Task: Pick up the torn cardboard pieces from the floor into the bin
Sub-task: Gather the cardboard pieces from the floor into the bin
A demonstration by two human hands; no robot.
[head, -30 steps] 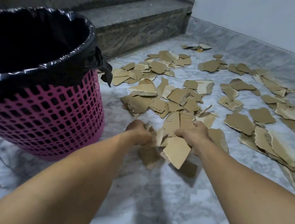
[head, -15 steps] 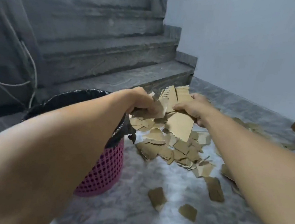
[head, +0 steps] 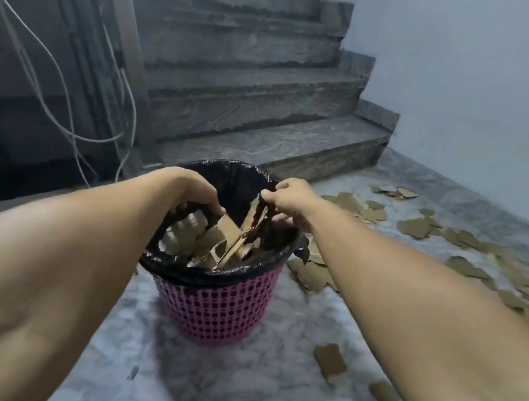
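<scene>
A pink mesh bin [head: 217, 311] lined with a black bag stands on the marble floor, and both my hands are over its mouth. My left hand [head: 196, 192] hovers with fingers loosely curled; blurred cardboard pieces [head: 186, 227] drop below it into the bin. My right hand [head: 289, 203] pinches a dangling cardboard strip [head: 256, 214] over the bin's right side. More cardboard pieces in the bin [head: 217, 249] stick up at angles. Several torn pieces on the floor [head: 416, 227] lie to the right of the bin.
Grey stone stairs [head: 264, 140] rise behind the bin. Loose cables [head: 53, 91] hang at the left against a dark wall. Two stray cardboard scraps [head: 330, 361] lie near the bin's front right. A pale wall [head: 484, 110] closes the right side.
Both hands lifted a bundle of cardboard off the floor, carried it left and now hold it over the bin. The bundle has come apart and pieces are falling in.
</scene>
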